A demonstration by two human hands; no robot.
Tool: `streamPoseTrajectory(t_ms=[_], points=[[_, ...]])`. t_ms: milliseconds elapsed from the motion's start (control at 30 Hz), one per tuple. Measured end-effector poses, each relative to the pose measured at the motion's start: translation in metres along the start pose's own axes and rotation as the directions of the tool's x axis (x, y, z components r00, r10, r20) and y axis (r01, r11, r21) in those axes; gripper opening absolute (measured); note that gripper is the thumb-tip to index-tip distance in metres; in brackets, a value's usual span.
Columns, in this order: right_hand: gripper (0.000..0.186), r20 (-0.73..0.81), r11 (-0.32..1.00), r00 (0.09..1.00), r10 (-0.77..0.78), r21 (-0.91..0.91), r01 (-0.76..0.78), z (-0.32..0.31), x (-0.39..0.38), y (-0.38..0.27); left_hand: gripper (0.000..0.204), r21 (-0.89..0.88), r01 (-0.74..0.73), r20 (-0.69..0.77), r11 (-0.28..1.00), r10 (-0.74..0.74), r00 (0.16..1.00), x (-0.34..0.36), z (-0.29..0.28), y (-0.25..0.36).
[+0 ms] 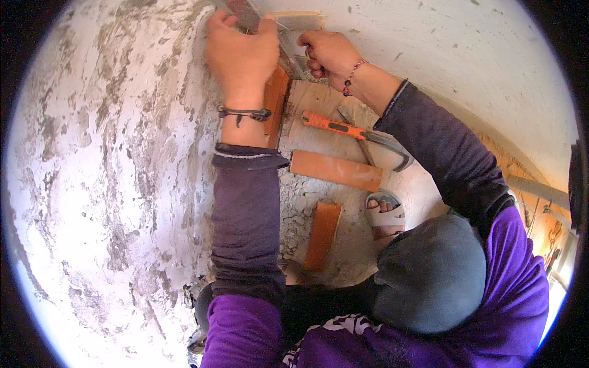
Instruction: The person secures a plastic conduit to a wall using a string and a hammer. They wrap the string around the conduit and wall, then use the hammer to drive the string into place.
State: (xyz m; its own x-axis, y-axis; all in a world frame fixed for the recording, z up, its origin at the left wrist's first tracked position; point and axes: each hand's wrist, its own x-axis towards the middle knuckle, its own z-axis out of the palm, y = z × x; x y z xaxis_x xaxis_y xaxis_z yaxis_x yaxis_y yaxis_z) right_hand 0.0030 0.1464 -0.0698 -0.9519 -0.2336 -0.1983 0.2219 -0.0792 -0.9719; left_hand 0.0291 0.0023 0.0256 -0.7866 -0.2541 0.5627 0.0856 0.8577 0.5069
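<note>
The narrow strip [246,13] slants eleven-to-five, nearer your left hand [242,58], ten o'clock from your right hand [328,58], fingers curled; what either grasps, I cannot tell.

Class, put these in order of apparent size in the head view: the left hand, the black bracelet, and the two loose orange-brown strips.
Largest to smallest:
1. Left hand
2. Upper loose strip
3. Lower loose strip
4. Black bracelet
The hand may be nearer the camera, so its true size against the strips is unsure.
</note>
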Motion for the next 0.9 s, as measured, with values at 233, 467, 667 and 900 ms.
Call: streamPoseTrajectory(t_ms=[233,467,667,900], points=[[0.017,0.005,0.999,0.999,0.032,0.013,-0.032,0.002,-0.001,-0.004,0.029,-0.203,0.044,0.079,0.978,-0.028,0.997,0.013,-0.005,0.031],[0.016,0.002,0.975,0.978,0.209,0.07,-0.209,0.004,-0.001,-0.019,0.037,0.029,-0.205,-0.001,0.978,0.205,0.979,0.031,0.001,0.003],[0.016,-0.018,0.971,0.976,0.216,0.111,-0.213,0.003,-0.007,-0.025,0.044,-0.11,0.099,0.271,0.989,-0.066,0.96,0.03,-0.007,0.018],[0.017,-0.054,0.97,0.97,0.238,0.074,-0.233,0.008,-0.005,-0.029,0.051,-0.049,-0.21,0.138,0.977,0.214,0.967,0.033,-0.007,0.004]])
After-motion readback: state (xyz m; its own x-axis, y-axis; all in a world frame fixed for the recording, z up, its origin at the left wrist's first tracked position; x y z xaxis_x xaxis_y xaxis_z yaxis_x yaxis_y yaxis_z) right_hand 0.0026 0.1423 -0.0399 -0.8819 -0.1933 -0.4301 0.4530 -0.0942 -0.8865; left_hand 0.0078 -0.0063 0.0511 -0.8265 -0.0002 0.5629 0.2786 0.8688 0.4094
